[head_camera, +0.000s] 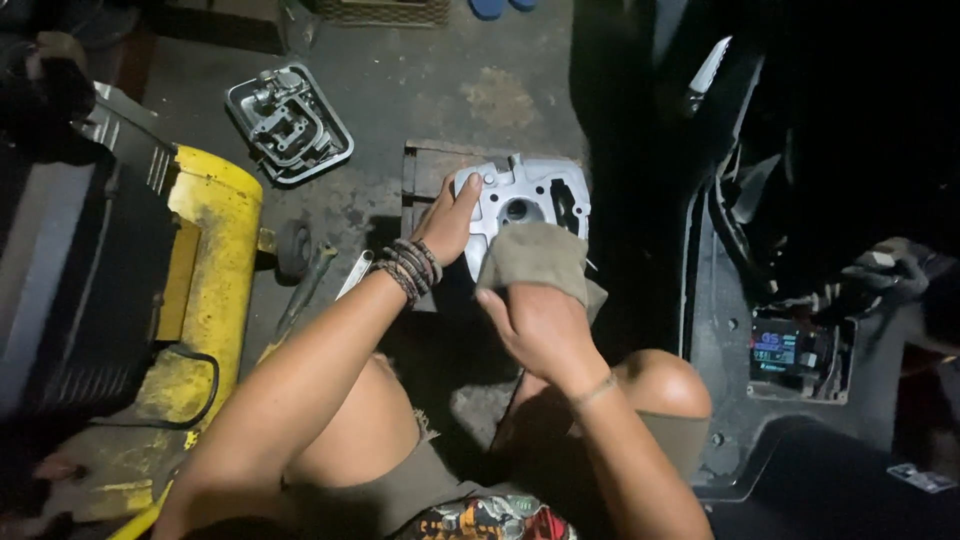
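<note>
While my left hand (447, 222) grips the left edge of the cylinder head (522, 200) on the floor ahead, my right hand (535, 320) presses the rag (535, 258) on its near side.

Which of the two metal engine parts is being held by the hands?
The pale cylinder head on the wooden block, under the cloth. The other part lies untouched on the floor.
</note>
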